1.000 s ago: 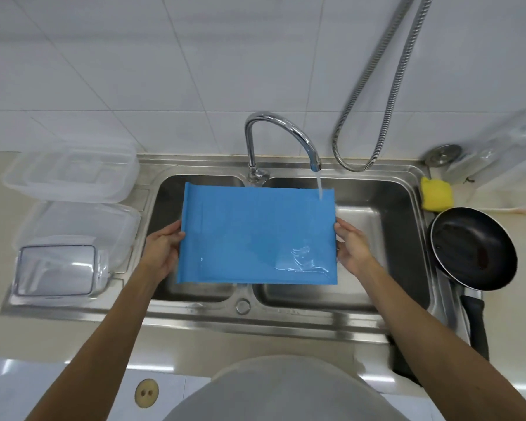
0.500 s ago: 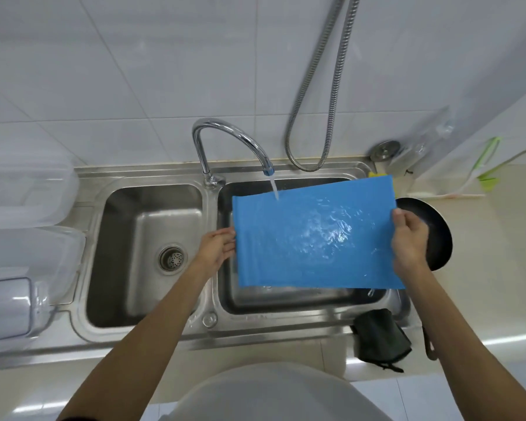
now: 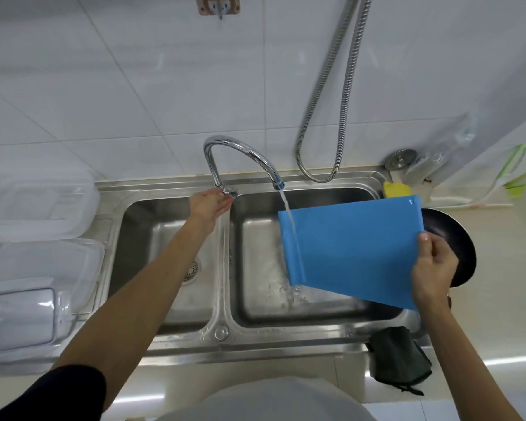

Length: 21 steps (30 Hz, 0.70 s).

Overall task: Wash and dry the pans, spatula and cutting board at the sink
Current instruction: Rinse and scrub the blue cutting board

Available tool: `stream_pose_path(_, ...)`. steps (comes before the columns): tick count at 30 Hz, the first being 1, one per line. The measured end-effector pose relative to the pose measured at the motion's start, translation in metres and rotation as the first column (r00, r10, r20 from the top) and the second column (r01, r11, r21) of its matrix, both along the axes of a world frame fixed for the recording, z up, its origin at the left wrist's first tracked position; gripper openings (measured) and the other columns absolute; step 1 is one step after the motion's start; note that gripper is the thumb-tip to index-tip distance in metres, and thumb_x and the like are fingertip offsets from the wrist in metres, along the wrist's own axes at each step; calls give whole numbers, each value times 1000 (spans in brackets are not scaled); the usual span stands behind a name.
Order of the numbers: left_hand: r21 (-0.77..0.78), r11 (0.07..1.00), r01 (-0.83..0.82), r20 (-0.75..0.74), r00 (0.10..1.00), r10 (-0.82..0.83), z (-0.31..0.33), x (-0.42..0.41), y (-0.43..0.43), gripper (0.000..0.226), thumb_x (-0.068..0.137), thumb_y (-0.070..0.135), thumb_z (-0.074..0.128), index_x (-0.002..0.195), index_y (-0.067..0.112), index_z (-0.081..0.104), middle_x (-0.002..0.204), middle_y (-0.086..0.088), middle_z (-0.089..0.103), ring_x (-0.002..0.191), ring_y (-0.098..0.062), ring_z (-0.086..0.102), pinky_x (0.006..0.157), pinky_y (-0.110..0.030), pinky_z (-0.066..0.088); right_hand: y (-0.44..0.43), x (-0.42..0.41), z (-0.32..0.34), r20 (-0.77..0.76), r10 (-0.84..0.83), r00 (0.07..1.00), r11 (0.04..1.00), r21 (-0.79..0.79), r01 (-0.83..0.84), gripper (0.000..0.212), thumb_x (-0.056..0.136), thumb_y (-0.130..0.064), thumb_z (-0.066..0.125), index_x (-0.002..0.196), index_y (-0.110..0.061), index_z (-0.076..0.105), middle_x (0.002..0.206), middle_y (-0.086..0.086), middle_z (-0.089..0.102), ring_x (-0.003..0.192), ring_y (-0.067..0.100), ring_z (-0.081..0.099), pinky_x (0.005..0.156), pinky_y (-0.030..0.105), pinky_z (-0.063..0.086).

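Note:
My right hand (image 3: 433, 268) grips the right edge of the blue cutting board (image 3: 351, 250), thumb on top, and holds it tilted over the right basin of the steel sink (image 3: 316, 338). Water runs from the tap spout (image 3: 277, 185) past the board's left edge into the basin. My left hand (image 3: 210, 203) reaches to the tap handle (image 3: 230, 192) at the base of the faucet, fingers around it. A black frying pan (image 3: 456, 247) lies on the counter right of the sink, partly hidden by the board and my hand. No spatula is in view.
A yellow sponge (image 3: 397, 189) sits at the sink's back right corner. A dark cloth (image 3: 400, 360) lies at the front right corner. Clear plastic containers (image 3: 34, 259) are stacked on the left. A metal hose (image 3: 337, 117) hangs on the tiled wall.
My left hand has let go of the board and moved up to the tap handle. My right hand alone now holds the board, which has shifted right and tilted.

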State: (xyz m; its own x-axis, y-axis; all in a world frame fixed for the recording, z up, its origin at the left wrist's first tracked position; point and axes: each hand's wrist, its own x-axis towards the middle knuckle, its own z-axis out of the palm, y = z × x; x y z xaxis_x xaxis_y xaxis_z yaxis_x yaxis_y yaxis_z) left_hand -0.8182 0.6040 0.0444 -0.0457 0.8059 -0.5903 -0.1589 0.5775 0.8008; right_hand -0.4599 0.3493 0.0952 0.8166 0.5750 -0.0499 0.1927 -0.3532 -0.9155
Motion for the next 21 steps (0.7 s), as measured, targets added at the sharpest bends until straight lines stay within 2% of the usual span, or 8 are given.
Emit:
stream_pose_path(2,21,1000,-22,-25,999,22,8,10,7,15,90,-12,58,101,-3,61,91,-21,71,74,-27,73,74,-32,62,1,-2,0,18,15,1000,1000,9,-15,23,106,-22,48,105,-8,66,97,3,63,78,-8,55,70,7,41)
stream_pose_path(5,43,998,-47,-46,998,49,19,26,14,13,90,-11,57,95,0,60,84,-18,62,66,-24,65,63,-28,60,2,-3,0,4,30,1000,999,27,-31,20,106,-24,48,104,-13,65,98,3,65,80,-5,56,73,14,43)
stream_pose_path(8,46,998,-37,-47,998,39,20,29,12,13,90,-7,58,101,-1,61,89,-19,62,72,-26,66,70,-31,60,0,-2,0,-16,54,998,998,45,-54,21,106,-25,48,103,-12,65,98,3,65,82,3,55,74,20,44)
stream_pose_path(11,28,1000,10,-1,1000,-10,11,20,-8,26,92,7,68,117,3,63,102,-12,72,87,-25,73,84,-34,60,-2,-4,4,-34,79,996,996,53,-77,23,107,-24,48,102,-10,65,93,0,64,78,-5,55,71,15,43)
stream_pose_path(14,-22,997,77,-46,996,-78,2,10,-44,41,94,11,66,132,0,54,117,-13,71,91,-27,74,85,-37,59,-5,-5,6,-87,79,993,994,76,-72,23,107,-24,48,101,-10,65,88,-5,63,74,-9,55,70,15,43)
stream_pose_path(17,-81,982,171,-124,976,-180,-1,1,-93,33,97,8,61,128,1,53,116,-13,68,93,-28,70,91,-44,54,-10,-4,11,-152,70,986,991,125,-51,22,106,-22,49,99,-9,65,85,-8,63,71,-8,54,73,21,42)
stream_pose_path(21,-88,969,233,-180,953,-245,3,-7,-143,36,101,30,57,130,9,56,109,-4,67,90,-23,67,75,-33,54,-22,-6,22,-287,87,954,981,191,-32,20,105,-23,52,95,-10,64,83,-10,62,72,-5,53,75,24,42)
